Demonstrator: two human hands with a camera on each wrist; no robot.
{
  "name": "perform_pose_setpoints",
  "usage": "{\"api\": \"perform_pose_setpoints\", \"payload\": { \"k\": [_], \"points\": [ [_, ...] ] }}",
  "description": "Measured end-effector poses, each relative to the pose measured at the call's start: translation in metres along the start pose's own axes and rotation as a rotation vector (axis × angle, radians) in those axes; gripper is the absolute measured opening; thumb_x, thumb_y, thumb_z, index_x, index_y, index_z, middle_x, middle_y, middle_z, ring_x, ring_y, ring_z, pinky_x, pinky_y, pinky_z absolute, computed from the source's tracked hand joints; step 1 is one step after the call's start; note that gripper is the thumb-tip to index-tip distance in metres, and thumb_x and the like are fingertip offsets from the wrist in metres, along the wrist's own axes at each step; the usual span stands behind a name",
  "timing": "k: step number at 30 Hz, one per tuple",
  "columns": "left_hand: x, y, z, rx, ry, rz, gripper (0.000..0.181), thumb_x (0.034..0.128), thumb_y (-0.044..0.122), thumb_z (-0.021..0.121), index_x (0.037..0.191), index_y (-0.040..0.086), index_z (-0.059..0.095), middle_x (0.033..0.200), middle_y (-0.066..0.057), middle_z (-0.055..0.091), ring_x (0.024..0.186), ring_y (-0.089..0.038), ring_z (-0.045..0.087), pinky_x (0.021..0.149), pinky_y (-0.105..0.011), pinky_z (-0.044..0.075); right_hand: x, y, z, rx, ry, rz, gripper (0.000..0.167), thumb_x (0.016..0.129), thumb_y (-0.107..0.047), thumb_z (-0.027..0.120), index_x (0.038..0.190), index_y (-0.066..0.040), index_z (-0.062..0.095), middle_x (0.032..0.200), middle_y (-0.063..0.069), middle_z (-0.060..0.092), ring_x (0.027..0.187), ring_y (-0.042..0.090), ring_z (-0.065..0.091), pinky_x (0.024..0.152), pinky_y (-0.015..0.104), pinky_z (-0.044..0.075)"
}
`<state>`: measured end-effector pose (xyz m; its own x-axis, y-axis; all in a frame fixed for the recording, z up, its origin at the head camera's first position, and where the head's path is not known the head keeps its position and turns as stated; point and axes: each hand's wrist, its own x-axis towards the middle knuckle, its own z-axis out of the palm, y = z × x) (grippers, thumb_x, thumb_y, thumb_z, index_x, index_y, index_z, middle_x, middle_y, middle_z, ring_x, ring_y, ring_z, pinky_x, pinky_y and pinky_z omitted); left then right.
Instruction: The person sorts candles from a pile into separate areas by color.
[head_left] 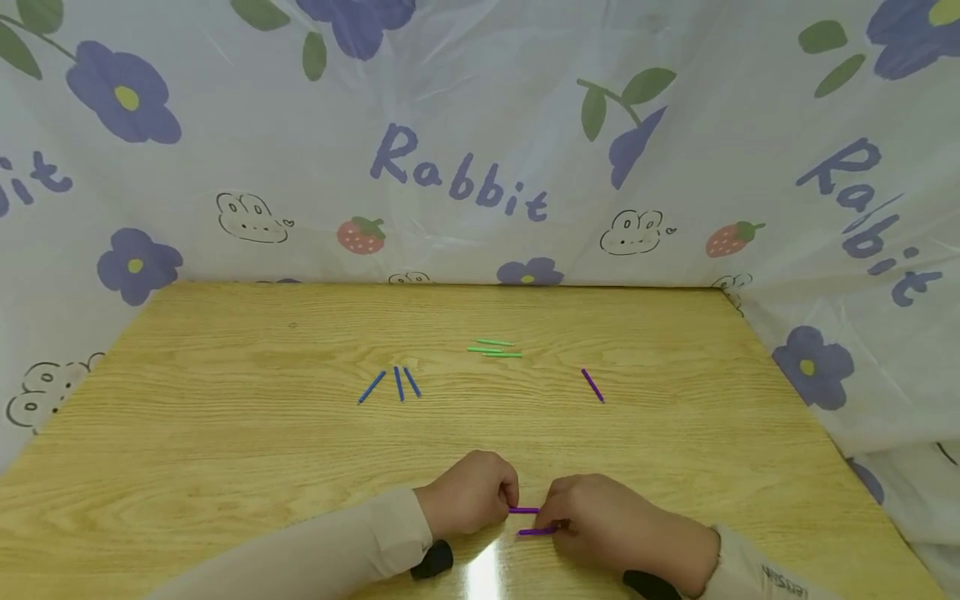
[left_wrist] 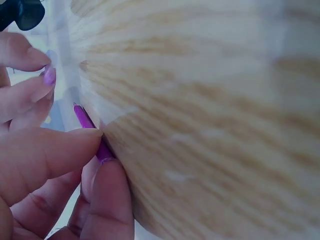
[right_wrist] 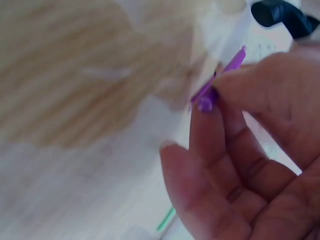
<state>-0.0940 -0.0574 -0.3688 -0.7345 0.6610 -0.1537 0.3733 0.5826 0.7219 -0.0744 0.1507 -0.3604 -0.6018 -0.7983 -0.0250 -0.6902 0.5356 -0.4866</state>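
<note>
In the head view, two thin purple sticks lie roughly parallel between my hands, low on the table: an upper purple stick and a lower purple stick. My left hand is at the left end of the upper one. Its thumb and a finger pinch a purple stick in the left wrist view. With thumb and finger my right hand pinches another purple stick, seen nearly end-on in the right wrist view. Fingertips hide parts of both sticks.
A third purple stick lies farther up on the right. Several green sticks are grouped at the table's back middle, and blue sticks lie left of them. A patterned sheet hangs behind.
</note>
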Motion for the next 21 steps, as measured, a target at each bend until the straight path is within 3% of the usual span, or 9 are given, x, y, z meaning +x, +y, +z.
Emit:
{"api": "perform_pose_setpoints", "payload": {
  "k": [6, 15, 21],
  "points": [
    [0.0, 0.0, 0.0, -0.009, 0.01, -0.004, 0.021, 0.0735, -0.015, 0.063, 0.07, 0.005, 0.067, 0.071, 0.003, 0.062, 0.063, -0.002, 0.046, 0.06, -0.019, 0.044, -0.006, 0.008, -0.012, 0.106, 0.015, 0.093, 0.019, 0.081, 0.002, 0.071, 0.093, -0.012, 0.076, 0.087, -0.012, 0.066, 0.077, -0.004, 0.057, 0.067, 0.017, 0.049],
    [0.0, 0.003, 0.003, 0.016, 0.023, -0.04, 0.022, 0.0721, -0.014, 0.063, 0.069, 0.007, 0.066, 0.07, 0.005, 0.06, 0.061, -0.004, 0.044, 0.057, -0.019, 0.042, -0.006, 0.023, -0.037, 0.128, 0.135, 0.245, 0.016, 0.083, 0.0, 0.068, 0.096, -0.009, 0.074, 0.086, -0.007, 0.066, 0.078, 0.004, 0.059, 0.067, 0.022, 0.05],
    [0.0, 0.007, 0.003, 0.026, 0.016, -0.07, 0.021, 0.072, -0.014, 0.064, 0.07, 0.008, 0.065, 0.069, 0.006, 0.057, 0.061, -0.005, 0.042, 0.056, -0.019, 0.041, -0.005, 0.034, -0.048, 0.192, 0.173, 0.353, 0.016, 0.086, -0.002, 0.067, 0.1, -0.008, 0.072, 0.089, -0.002, 0.067, 0.083, 0.01, 0.061, 0.07, 0.025, 0.051]
  ]
}}
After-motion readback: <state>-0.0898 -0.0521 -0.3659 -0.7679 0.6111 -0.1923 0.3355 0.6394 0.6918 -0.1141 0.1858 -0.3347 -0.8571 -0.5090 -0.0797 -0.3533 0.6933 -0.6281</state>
